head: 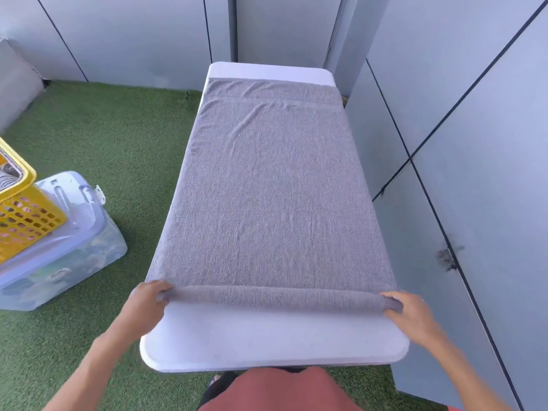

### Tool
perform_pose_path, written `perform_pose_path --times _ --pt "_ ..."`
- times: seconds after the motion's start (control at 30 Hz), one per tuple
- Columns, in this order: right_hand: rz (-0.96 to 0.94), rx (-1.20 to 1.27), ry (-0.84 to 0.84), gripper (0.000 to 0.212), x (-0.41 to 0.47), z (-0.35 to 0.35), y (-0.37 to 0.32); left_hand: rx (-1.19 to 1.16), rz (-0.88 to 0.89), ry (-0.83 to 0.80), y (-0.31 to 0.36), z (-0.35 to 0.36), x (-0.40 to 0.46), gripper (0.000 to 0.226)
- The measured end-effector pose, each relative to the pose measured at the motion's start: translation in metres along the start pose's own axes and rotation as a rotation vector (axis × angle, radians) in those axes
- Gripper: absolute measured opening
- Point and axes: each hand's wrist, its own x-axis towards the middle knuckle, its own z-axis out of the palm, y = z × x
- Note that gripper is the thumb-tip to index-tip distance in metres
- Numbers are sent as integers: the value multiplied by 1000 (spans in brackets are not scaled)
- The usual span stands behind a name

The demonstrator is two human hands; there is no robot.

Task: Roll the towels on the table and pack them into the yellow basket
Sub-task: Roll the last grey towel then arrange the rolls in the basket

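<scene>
Far left, cut by the frame edge: yellow basket (28,213) with a perforated side wall, perched on the lid of a clear storage box (63,246) that stands on green artificial turf (112,149). Something striped just visible inside the basket's rim; too little to tell what.

Next, left hand (146,304), fingers curled round the left end of the rolled part of the grey towel (269,203), thumb side over the top of the roll.

Centre: white table (267,342) with rounded corners, long axis running away from the viewer. Grey towel spread flat along almost its whole length, terry-textured, lightly creased, with a woven band across the far end. Side edges reaching the table's long edges. Near end already wound into a thin, tight, even roll (278,299) lying straight across the table, a bare white strip of tabletop between roll and near edge. A narrow white strip also bare beyond the far hem.

Right: right hand (407,312), fingers wrapped round the right end of the roll, mirroring the left.

Further right, grey wall panels (474,173) with dark seams, close beside the table.
</scene>
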Motion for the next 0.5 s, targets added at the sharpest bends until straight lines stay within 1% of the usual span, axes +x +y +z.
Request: perform_pose_path --times 0.07,0.1,0.13,0.17,0.2,0.27,0.3,0.33,0.4,0.43,0.47,0.5 --pt "128 211 -18 44 12 -12 -7 -202 -100 5 6 -8 11 30" --pt "176 296 19 44 19 -15 -11 -274 -137 42 10 -10 16 27" --pt "193 335 88 42 24 -13 -13 -276 -131 107 14 -10 20 24" --pt "179 303 172 38 28 -9 -15 -199 -82 181 16 -9 22 22" --pt "149 214 253 34 29 -2 -16 -70 -24 241 17 -5 21 21" --pt "96 -57 394 24 16 16 -20 172 45 345 20 6 11 21" --pt "53 -164 455 22 6 24 -22 238 75 384 22 11 3 23" --pt "18 -236 477 29 -3 31 -24 275 106 404 23 18 -5 27" --pt "-18 -295 419 50 -12 42 -23 295 148 376 22 32 -16 48" --pt "-42 -316 390 57 -9 42 -22 312 160 346 20 37 -16 59" --pt "-63 -320 365 59 -3 40 -21 317 158 323 19 38 -14 64" --pt "-70 -301 341 57 6 36 -21 306 149 316 19 37 -8 65"
